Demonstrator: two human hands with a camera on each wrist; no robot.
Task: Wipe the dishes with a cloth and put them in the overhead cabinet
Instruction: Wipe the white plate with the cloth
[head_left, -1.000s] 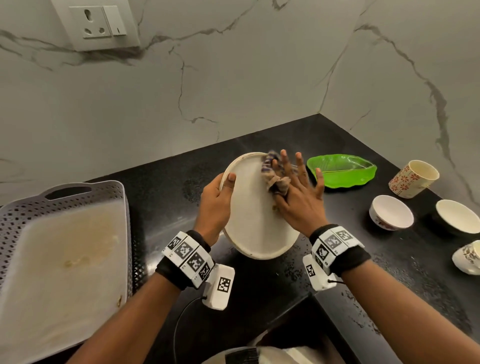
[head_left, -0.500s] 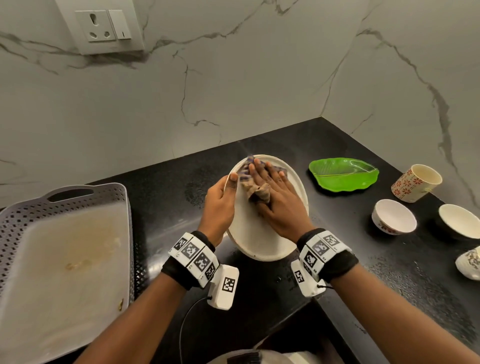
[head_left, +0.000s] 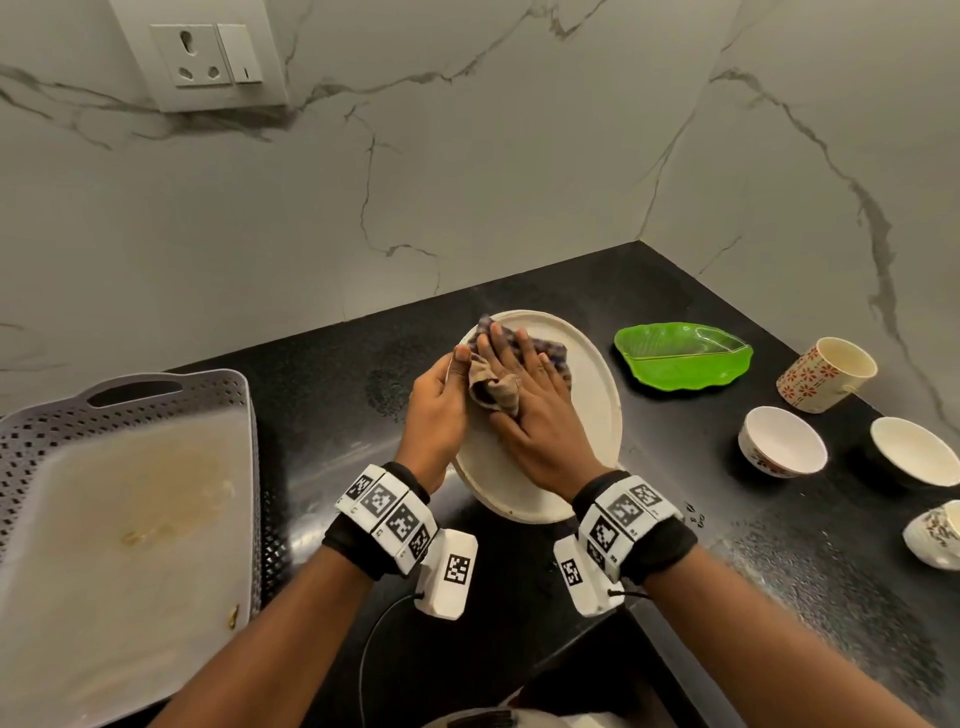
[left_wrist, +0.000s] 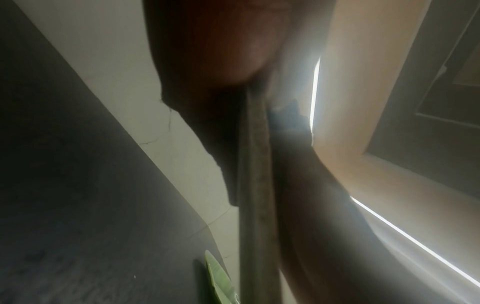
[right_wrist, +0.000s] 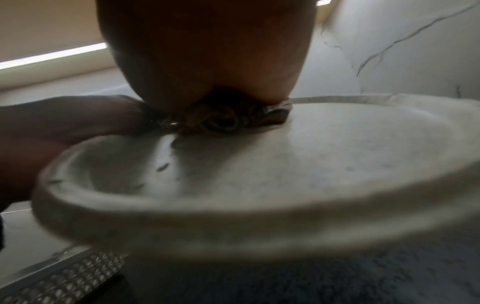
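I can read no words, brands or numbers anywhere. The only signs I see are black-and-white square coded markers: a row on the white band at my left wrist (head_left: 390, 514), one on the white camera box (head_left: 453, 569) at its five o'clock, and several on the white band at my right wrist (head_left: 626, 512).

We see a white plate (head_left: 582, 415), a checked blue-and-tan cloth (head_left: 498, 387), a green dish (head_left: 680, 356), a red-flowered cup (head_left: 826, 374) and a speckled black table (head_left: 779, 597).
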